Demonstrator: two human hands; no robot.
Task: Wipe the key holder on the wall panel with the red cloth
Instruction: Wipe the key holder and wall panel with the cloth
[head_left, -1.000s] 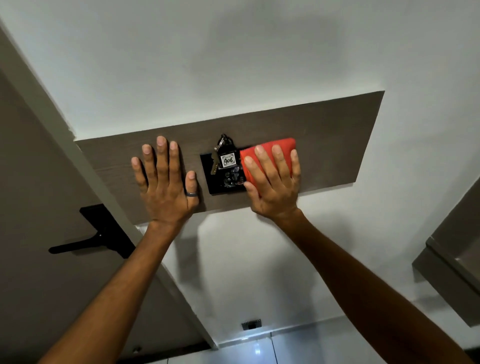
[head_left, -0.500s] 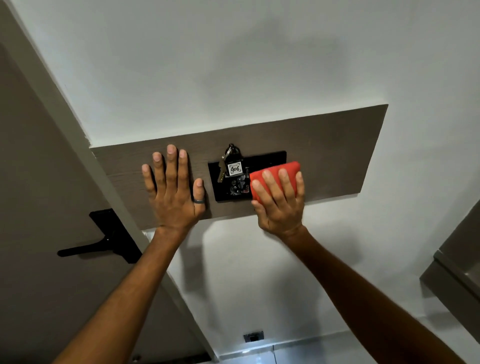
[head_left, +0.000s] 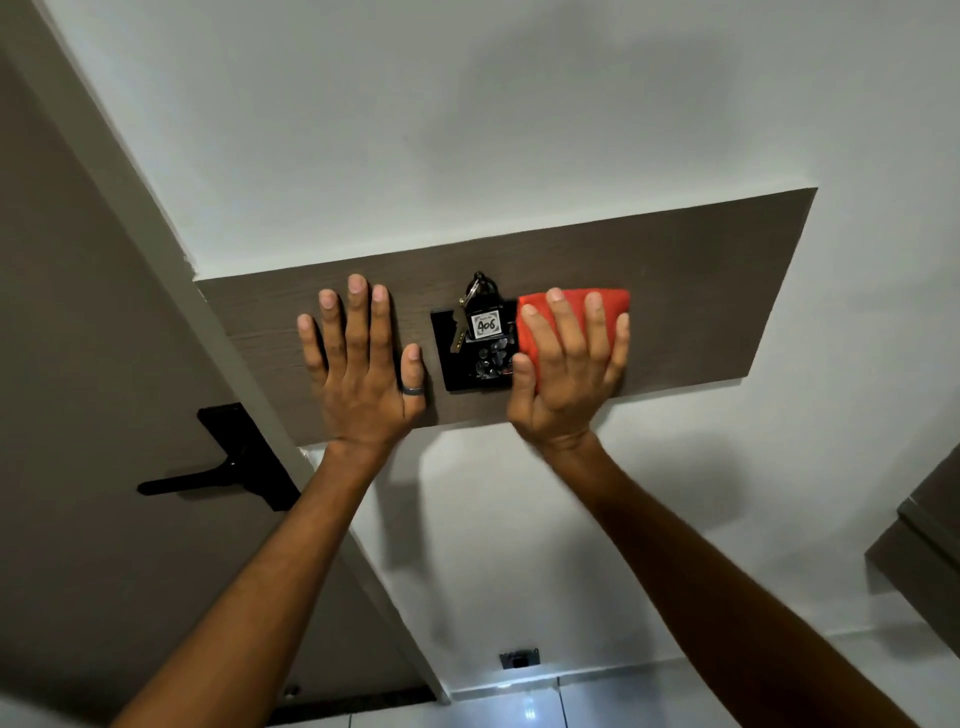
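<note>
A black key holder (head_left: 448, 358) is fixed on a dark wood wall panel (head_left: 701, 296). A bunch of keys with a white tag reading 406 (head_left: 485, 325) hangs on it. My right hand (head_left: 566, 371) lies flat and presses a folded red cloth (head_left: 574, 301) against the holder's right part, hiding that side. My left hand (head_left: 361, 364), with a dark ring on the thumb, rests flat and spread on the panel just left of the holder, holding nothing.
A brown door with a black lever handle (head_left: 228, 470) stands to the left behind a white frame. White wall surrounds the panel. A wall socket (head_left: 518, 659) sits low near the tiled floor. A dark cabinet edge (head_left: 924, 540) juts in at right.
My right hand slid the red cloth down and then back up over the holder's right side. My left hand stayed flat on the panel. The view shifted slightly.
</note>
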